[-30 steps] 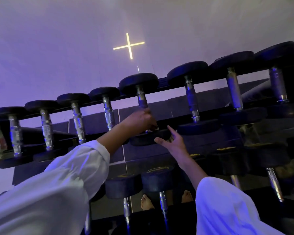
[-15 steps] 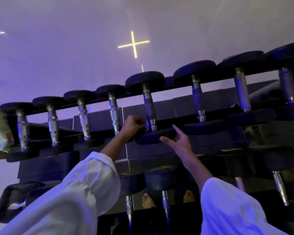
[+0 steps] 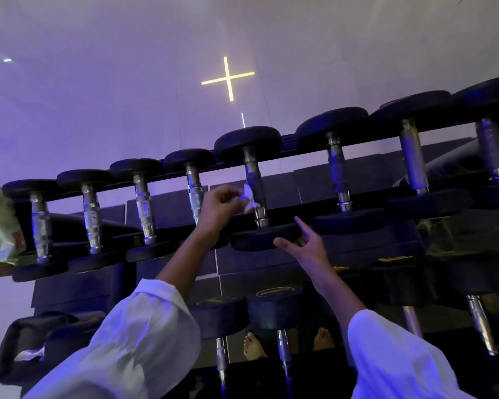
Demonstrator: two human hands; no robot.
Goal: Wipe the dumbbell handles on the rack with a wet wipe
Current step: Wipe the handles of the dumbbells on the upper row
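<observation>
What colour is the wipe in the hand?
White, tinted bluish by the light. The left hand holds the wipe at a dumbbell handle, seen in the head view.

Dim room, washed in violet-blue light; a yellow cross lamp (image 3: 228, 78) glows bright above the rack (image 3: 288, 139); chrome handles (image 3: 91, 214) catch small glints; the lower tier sinks into shadow; wide-angle distortion bends the edges; sleeves (image 3: 133, 341) look soft.
</observation>
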